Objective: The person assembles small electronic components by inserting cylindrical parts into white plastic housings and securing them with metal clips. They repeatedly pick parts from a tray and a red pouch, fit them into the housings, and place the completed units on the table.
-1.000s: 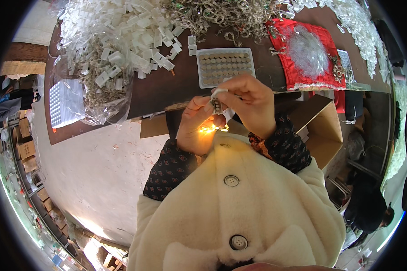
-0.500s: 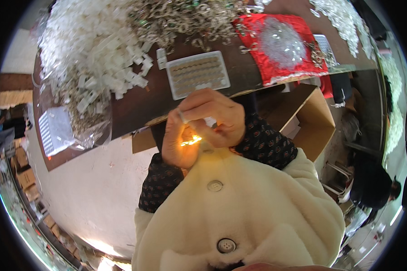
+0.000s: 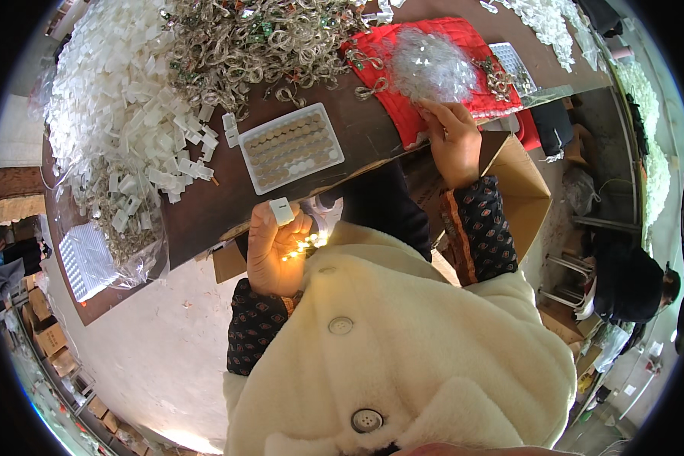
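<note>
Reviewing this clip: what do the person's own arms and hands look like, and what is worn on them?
Both hands are bare, with no gloves or rings that I can make out. The left hand and the right hand come out of dark sleeves printed with small reddish-orange motifs; the right sleeve shows an orange-trimmed cuff. Over these sits a fluffy cream fleece coat with round pale buttons.

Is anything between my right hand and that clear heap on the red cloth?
Nothing visible is. The right hand lies at the near edge of the red cloth, its fingertips right at the clear heap. The left hand is well away by the coat, holding a small white box and lit lights.
</note>
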A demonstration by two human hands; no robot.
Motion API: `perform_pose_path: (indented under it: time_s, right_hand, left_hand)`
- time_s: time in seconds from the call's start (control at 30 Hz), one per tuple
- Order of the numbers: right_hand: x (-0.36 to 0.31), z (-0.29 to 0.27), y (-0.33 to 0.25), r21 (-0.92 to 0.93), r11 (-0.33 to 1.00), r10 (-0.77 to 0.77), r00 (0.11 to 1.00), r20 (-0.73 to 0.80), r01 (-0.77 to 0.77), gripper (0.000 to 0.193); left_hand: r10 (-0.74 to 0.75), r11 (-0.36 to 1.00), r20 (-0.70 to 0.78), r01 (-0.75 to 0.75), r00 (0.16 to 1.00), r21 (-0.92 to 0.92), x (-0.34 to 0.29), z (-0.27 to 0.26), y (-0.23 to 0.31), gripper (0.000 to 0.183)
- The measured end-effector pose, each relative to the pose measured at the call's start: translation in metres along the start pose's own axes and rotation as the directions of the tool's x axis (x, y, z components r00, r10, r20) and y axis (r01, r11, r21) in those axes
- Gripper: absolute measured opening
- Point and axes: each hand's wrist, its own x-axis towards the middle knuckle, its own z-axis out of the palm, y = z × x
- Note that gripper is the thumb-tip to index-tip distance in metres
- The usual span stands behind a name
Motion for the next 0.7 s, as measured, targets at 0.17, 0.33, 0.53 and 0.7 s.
perform_pose_path:
  time_s: [0.17,0.33,0.53,0.7]
  right_hand:
    - [0.000,0.000,0.020,-0.058,0.998,-0.031,0.995,0.099,0.037,0.018]
    - [0.002,-0.003,-0.012,0.141,0.989,0.033,0.998,0.056,-0.041,0.013]
    - [-0.027,0.001,-0.114,0.627,0.756,-0.094,0.916,0.390,-0.189,0.008]
    - [-0.026,0.010,-0.150,0.684,0.705,-0.203,0.871,0.447,-0.187,0.007]
  left_hand:
    - [-0.006,1.000,0.043,0.005,0.999,0.024,0.001,0.005,-0.002,0.015]
    - [0.025,0.996,0.019,-0.027,0.999,0.090,-0.002,0.009,-0.004,0.017]
    - [0.004,0.992,-0.008,-0.003,1.000,0.124,-0.006,0.011,-0.006,0.019]
    - [0.036,0.993,-0.033,-0.032,0.999,0.114,-0.012,0.010,0.002,0.018]
